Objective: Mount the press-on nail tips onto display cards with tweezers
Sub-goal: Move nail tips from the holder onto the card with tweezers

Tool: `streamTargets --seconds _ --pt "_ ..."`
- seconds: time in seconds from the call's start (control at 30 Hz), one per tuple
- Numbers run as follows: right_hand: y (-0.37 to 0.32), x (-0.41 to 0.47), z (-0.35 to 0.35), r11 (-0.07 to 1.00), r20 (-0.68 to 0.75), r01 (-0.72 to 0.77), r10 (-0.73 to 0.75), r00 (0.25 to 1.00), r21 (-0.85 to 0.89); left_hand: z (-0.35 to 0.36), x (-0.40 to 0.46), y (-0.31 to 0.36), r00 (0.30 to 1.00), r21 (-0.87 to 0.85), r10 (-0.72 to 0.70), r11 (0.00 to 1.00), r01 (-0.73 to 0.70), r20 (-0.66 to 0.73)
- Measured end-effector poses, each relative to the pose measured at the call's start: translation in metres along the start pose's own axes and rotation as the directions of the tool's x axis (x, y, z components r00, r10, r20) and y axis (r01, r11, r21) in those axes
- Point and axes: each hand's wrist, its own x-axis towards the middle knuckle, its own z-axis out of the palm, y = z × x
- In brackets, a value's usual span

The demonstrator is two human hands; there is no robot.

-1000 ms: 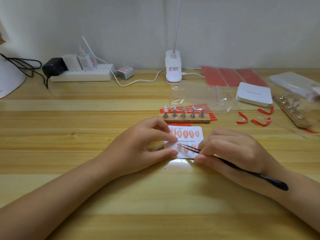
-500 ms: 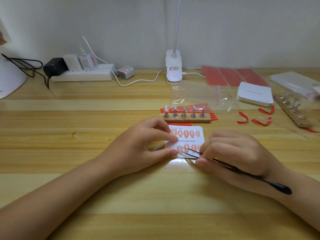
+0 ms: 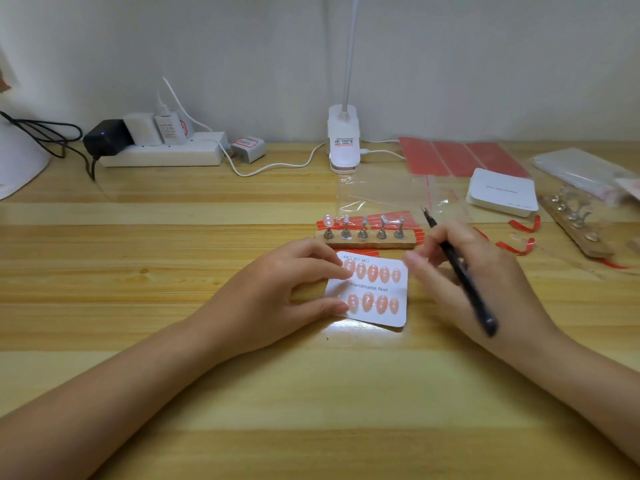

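Observation:
A white display card (image 3: 372, 291) printed "Handmade Nail" lies flat on the wooden table, with two rows of several pink nail tips stuck on it. My left hand (image 3: 284, 292) pins the card's left edge with thumb and forefinger. My right hand (image 3: 474, 275) is lifted to the right of the card, blurred, and grips black tweezers (image 3: 457, 268) whose points aim up and away toward the back. Just behind the card stands a wooden nail stand (image 3: 367, 241) with several metal pegs; the leftmost peg carries one pink nail tip (image 3: 328, 221).
Clear plastic bags (image 3: 388, 192), red adhesive sheets (image 3: 460, 157) and a stack of white cards (image 3: 502, 192) lie behind and right. A second peg stand (image 3: 578, 225) and red tape curls (image 3: 516, 245) sit far right. A clip lamp (image 3: 343, 140) and power strip (image 3: 162, 154) line the wall.
My right hand has lifted off the card and swung right and back, turning the tweezers from pointing left at the lower row to pointing away. The left hand has stayed on the card.

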Motion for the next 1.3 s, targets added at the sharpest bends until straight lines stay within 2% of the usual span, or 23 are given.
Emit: streamTargets --seconds 0.17,0.23,0.33,0.4,0.47,0.53,0.57,0.6,0.63,0.77,0.97,1.17,1.3 --pt "0.000 0.001 0.004 0.998 0.120 0.003 0.004 0.993 -0.059 0.000 0.001 -0.001 1.000 -0.021 -0.002 1.000 0.002 0.001" --pt "-0.001 0.003 0.001 0.994 0.127 -0.067 0.056 0.990 0.086 -0.001 0.001 0.000 1.000 -0.041 -0.024 0.999 0.024 -0.007" --pt "-0.002 0.005 -0.006 0.923 0.128 -0.148 0.109 0.986 0.356 -0.003 0.002 0.005 0.997 -0.061 -0.050 0.997 0.046 -0.066" --pt "-0.004 0.005 -0.009 0.881 0.076 -0.155 0.135 0.988 0.448 -0.005 0.004 0.009 0.973 -0.221 -0.158 0.968 0.119 -0.171" --pt "-0.006 0.003 -0.009 0.854 -0.005 -0.145 0.170 0.985 0.499 -0.006 0.006 0.016 0.910 -0.534 -0.360 0.821 0.204 -0.206" --pt "-0.009 0.000 -0.007 0.835 -0.064 -0.142 0.207 0.976 0.532 -0.004 0.009 0.022 0.857 -0.756 -0.508 0.592 0.279 -0.082" --pt "-0.011 -0.002 -0.005 0.827 -0.075 -0.142 0.216 0.974 0.543 -0.002 0.009 0.024 0.843 -0.809 -0.539 0.495 0.317 0.001" --pt "-0.013 -0.004 -0.003 0.825 -0.075 -0.143 0.219 0.973 0.546 -0.001 0.009 0.026 0.836 -0.827 -0.544 0.438 0.351 0.067" --pt "-0.014 -0.005 -0.001 0.826 -0.067 -0.149 0.219 0.973 0.543 -0.001 0.009 0.028 0.834 -0.823 -0.541 0.424 0.378 0.105" --pt "-0.016 -0.007 0.004 0.839 -0.029 -0.159 0.203 0.979 0.520 -0.002 0.009 0.024 0.814 -0.790 -0.569 0.444 0.423 0.116" --pt "-0.008 0.007 -0.010 0.847 -0.129 -0.135 0.232 0.964 0.514 0.001 0.007 0.024 0.827 -0.736 -0.552 0.517 0.436 0.102" --pt "-0.013 0.006 -0.011 0.727 0.163 -0.171 0.083 0.983 0.665 0.003 0.009 0.025 0.850 -0.675 -0.513 0.588 0.446 0.116" --pt "-0.019 0.003 -0.008 0.764 0.195 -0.231 0.140 0.971 0.603 0.002 0.009 0.026 0.859 -0.666 -0.493 0.596 0.449 0.139"
